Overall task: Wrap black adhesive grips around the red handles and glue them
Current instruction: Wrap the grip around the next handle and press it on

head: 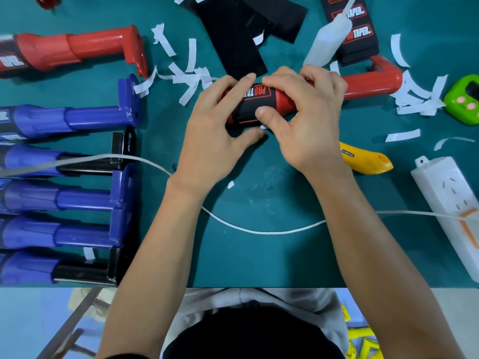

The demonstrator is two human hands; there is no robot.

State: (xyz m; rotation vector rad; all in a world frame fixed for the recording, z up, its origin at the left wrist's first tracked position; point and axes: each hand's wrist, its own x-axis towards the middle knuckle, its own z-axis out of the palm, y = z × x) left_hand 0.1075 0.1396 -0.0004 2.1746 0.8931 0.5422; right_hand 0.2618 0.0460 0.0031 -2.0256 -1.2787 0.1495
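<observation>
A red handle [368,84] lies across the middle of the green mat, its right end bent upward. A black adhesive grip [250,107] with a red "PRO TAPER" label is wrapped around its left part. My left hand [212,133] curls around the grip's left end, thumb underneath. My right hand [305,117] holds the handle from the right, thumb pressing on the black grip. A white glue bottle [326,40] lies just behind my hands. Loose black grip sheets [233,40] lie at the back.
Another red handle [75,50] lies at the back left, with several blue handles [70,120] stacked along the left. White backing strips [181,76] are scattered about. A yellow utility knife [368,161], white power strip [451,203], cable [259,230] and green device [464,99] sit at the right.
</observation>
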